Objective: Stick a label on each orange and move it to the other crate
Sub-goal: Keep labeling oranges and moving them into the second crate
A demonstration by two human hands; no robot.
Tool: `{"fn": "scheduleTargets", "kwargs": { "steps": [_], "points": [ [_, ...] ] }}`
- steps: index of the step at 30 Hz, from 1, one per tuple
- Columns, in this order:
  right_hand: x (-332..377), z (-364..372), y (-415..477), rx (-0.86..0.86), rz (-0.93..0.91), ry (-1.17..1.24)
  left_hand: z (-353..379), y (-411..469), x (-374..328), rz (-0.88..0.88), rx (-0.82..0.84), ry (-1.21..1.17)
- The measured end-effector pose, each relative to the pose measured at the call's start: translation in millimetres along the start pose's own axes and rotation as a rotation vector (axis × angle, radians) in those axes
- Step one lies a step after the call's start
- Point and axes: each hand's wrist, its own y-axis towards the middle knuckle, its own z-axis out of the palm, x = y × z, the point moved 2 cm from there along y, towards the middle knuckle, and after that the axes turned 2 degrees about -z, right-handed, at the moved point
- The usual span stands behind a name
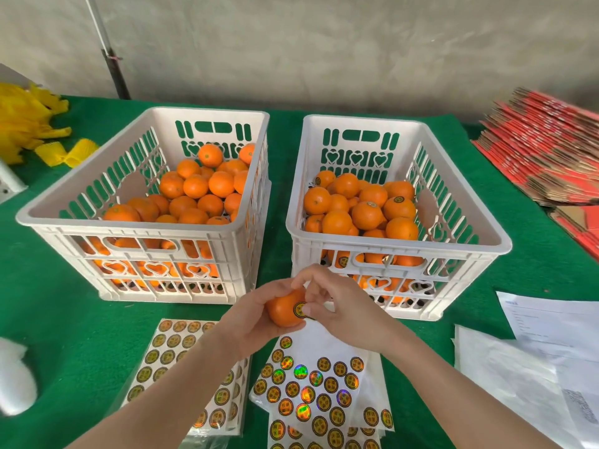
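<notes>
one head-worn wide-angle view looks forward and down across the green table (278, 176) toward the grey wall (324, 43). the right crate (398, 245) sits just right of picture centre, near enough that its heart cut-outs show. the left crate (129, 225) stands just left of the right crate. in front of the right crate, nearer the lens, the left hand (256, 315) and right hand (343, 306) meet on an orange (283, 314), forearms entering from the bottom edge. nearest the lens, in front of the right crate, lie sticker sheets (311, 384).

Orange fruit (285, 311), white heart-patterned crates (142, 228), green cloth (58, 306) (holographic gold stickers (304, 393))
</notes>
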Motion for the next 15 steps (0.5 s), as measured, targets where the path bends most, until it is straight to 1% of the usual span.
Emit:
{"fn": "scheduleTargets", "kwargs": {
  "steps": [3, 8, 12, 15],
  "points": [
    [2.3, -1.6, 2.4, 0.039, 0.032, -0.045, -3.4, -2.4, -3.8, 0.043, 0.066, 0.052],
    [9.1, 0.2, 7.3, 0.094, 0.027, -0.114, -2.9, -6.7, -6.4, 0.062, 0.142, 0.101],
    [13.8, -0.7, 12.3, 0.102, 0.025, -0.147, -1.5, -8.7, -6.9, 0.063, 0.169, -0.002],
    [15.7, -1.6, 15.2, 0.101, 0.024, -0.169, 0.8, -9.1, -6.9, 0.063, 0.159, -0.110]
  ]
}}
